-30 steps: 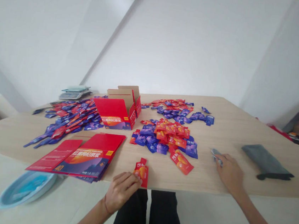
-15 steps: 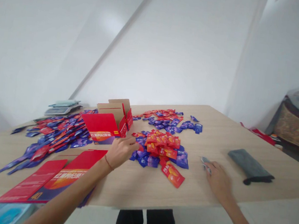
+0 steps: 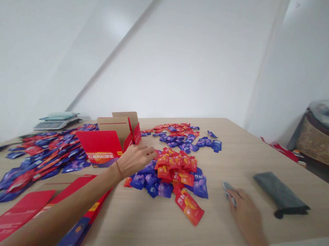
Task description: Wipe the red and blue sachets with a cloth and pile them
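My left hand reaches over the left side of a heap of red sachets and purple sachets. Its fingers are loosely bent and slightly apart, with nothing visible in them; the undersides are hidden. Near the front of the heap, a single red sachet lies flat. My right hand rests low over the table on the right, closed around a small silver-grey object whose kind I cannot make out. Just behind my left hand stands an open red carton.
Flattened red cartons lie under my left forearm. A long mixed sachet pile spreads at the left, near a scale. More sachets lie at the back. A dark grey pouch is at the right.
The view has tipped and shifted slightly. My left hand has moved a little across the heap, and its fingers look less tightly closed. My right hand still holds the silver-grey object.
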A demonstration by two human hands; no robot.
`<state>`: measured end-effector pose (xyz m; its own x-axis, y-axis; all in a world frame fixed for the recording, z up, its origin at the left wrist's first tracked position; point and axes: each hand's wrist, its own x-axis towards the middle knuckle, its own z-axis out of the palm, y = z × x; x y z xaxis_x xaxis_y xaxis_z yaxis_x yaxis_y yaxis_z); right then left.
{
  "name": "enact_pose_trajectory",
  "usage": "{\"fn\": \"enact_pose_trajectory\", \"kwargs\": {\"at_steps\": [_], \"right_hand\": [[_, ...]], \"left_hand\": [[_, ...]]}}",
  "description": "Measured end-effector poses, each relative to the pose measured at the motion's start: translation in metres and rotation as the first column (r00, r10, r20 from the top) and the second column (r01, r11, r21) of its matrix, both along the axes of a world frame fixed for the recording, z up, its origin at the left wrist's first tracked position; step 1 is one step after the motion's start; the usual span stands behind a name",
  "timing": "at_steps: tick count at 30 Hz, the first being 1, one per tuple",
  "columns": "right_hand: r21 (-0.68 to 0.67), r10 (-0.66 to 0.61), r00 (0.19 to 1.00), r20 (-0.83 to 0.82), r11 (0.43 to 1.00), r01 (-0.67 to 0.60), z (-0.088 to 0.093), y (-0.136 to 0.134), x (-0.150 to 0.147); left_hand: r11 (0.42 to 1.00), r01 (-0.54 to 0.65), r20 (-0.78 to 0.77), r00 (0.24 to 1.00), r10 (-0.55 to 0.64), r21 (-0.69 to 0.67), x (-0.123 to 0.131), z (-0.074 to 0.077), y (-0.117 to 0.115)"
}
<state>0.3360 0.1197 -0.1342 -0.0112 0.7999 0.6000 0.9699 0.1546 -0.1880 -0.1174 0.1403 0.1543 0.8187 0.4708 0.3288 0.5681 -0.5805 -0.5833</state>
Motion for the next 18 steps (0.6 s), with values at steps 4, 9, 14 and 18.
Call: {"fn": "enact_pose_trajectory", "kwargs": {"at_steps": [4,9,14,18], "right_hand": [[0.005,-0.024,1.000,-0.004,1.000,0.024,0.000,-0.002,-0.001],[0.014,-0.013,1.000,-0.016,1.000,0.013,0.000,-0.004,0.000],[0.019,-0.014,1.000,-0.001,1.000,0.014,0.002,-0.004,0.000],[0.032,-0.022,1.000,-0.003,0.999,0.022,0.003,-0.005,-0.001]], "left_hand": [[0.998,-0.026,0.052,0.998,0.023,0.062,-0.013,-0.011,0.013],[0.994,0.011,0.226,0.974,-0.035,0.108,-0.023,-0.019,0.027],[0.996,-0.016,0.242,0.970,-0.007,0.092,-0.021,-0.022,0.040],[0.997,-0.018,0.253,0.968,-0.002,0.076,-0.017,-0.023,0.048]]}}
